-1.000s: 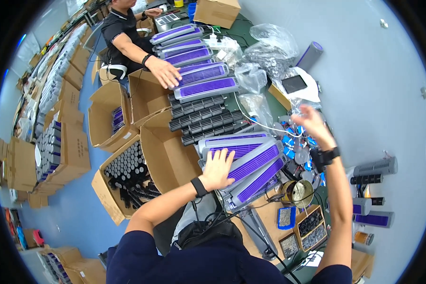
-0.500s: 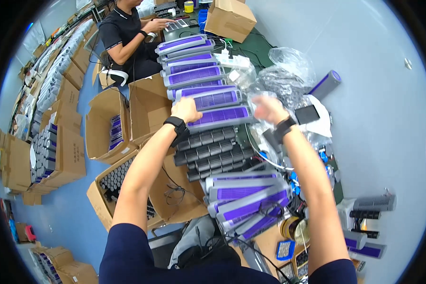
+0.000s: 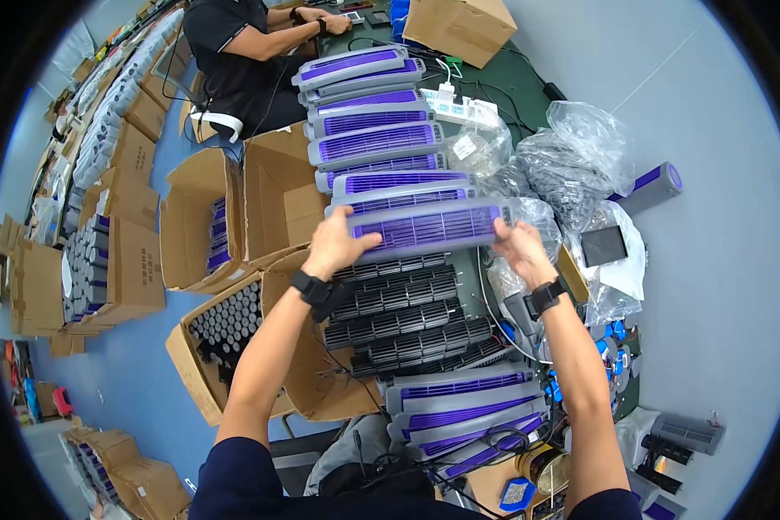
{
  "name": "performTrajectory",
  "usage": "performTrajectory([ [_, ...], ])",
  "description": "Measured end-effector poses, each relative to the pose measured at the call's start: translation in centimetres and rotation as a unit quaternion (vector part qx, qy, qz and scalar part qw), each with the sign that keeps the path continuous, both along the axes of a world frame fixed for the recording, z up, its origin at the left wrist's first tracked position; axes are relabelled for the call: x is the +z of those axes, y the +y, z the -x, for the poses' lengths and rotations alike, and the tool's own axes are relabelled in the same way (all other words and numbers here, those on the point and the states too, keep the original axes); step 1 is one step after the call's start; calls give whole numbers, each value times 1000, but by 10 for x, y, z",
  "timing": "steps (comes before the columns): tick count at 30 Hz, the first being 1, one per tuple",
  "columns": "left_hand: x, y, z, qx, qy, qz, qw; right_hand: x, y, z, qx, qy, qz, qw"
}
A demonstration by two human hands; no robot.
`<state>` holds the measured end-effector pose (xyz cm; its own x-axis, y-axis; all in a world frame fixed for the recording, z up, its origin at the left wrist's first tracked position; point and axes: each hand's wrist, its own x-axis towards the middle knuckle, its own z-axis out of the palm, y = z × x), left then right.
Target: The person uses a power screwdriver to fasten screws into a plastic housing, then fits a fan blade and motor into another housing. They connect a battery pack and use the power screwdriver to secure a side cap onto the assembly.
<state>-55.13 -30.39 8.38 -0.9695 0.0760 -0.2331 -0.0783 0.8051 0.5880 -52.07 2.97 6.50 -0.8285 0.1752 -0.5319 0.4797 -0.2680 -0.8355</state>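
Note:
A long grey fan casing with a purple grille (image 3: pixel 433 229) lies across between my hands, slightly blurred. My left hand (image 3: pixel 333 246) grips its left end, thumb over the grille. At the other end my right hand (image 3: pixel 523 253) is closed on the casing, with the thumb on the grey rim. Just beyond is a row of similar grey and purple casings (image 3: pixel 376 144). On my side of the held one lie several black ribbed fan rotors (image 3: pixel 394 299). Nearer my body, more purple-grilled casings (image 3: pixel 468 407) are piled at angles.
Open cardboard boxes (image 3: pixel 296 195) stand on the left, one holding grey cylinders (image 3: pixel 234 316). Clear plastic bags (image 3: pixel 572 165) and a white cable (image 3: pixel 485 290) lie to the right. A co-worker (image 3: pixel 243 65) sits at the far left. Black cords cross the near casings.
Both hands were apart from each other above the row, the right one blurred. Now they hold a casing by its ends, lifted toward me. The co-worker's hands have shifted.

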Motion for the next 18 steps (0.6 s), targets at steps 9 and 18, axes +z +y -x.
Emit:
performTrajectory([
  [9,-37,-9,53,136,122,-95,978,-12,-20,68,47,-30,-41,998],
  [18,-69,-19,58,160,-100,-435,881,-15,-23,75,68,-43,18,997],
])
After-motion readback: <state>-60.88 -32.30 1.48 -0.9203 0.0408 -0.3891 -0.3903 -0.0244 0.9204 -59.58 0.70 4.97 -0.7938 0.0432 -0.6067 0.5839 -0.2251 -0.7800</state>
